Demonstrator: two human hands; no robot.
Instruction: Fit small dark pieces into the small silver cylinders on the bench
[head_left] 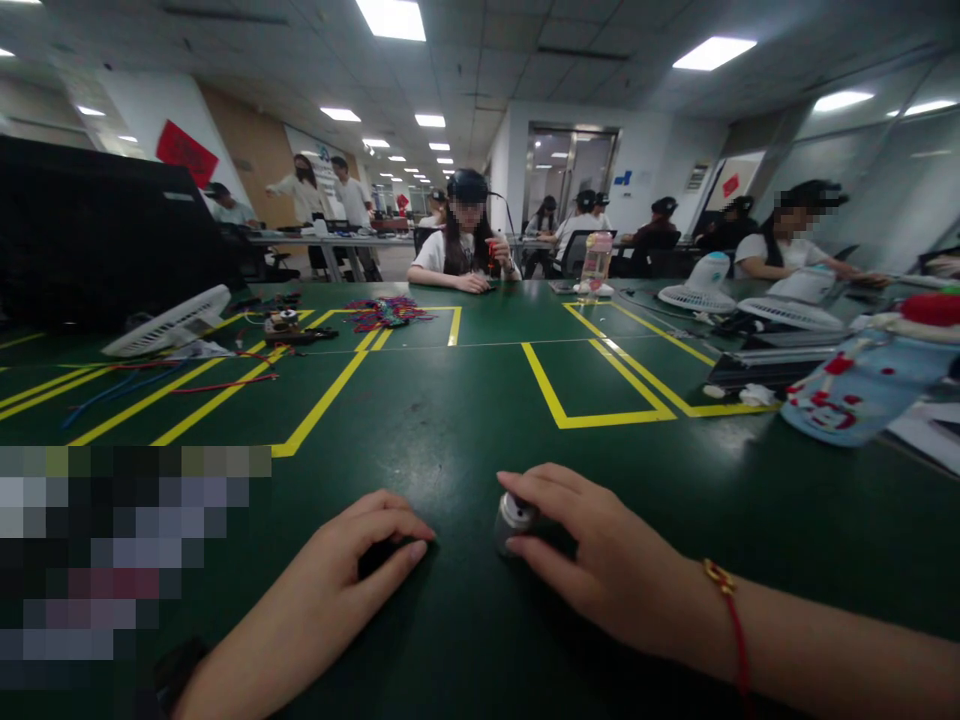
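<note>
My right hand [592,545] grips a small metal cylinder [513,522] with a silver rim and a darker top. The thumb is on its near side, and the index finger reaches over its top. The cylinder stands upright at the table surface; my fingers hide part of it. To the left, my left hand [360,555] rests on the green table [420,440] with curled fingers. Its thumb and index tips come together, and nothing shows between them. A short gap of tabletop separates that hand from the cylinder.
Yellow tape [615,420] marks areas on the table. Coloured wires [386,313] lie farther back, and a white fan [169,322] lies left. At right stand a blue decorated bottle [855,390] and white fans [795,300]. A person [465,240] sits opposite. Pixelation covers the lower left.
</note>
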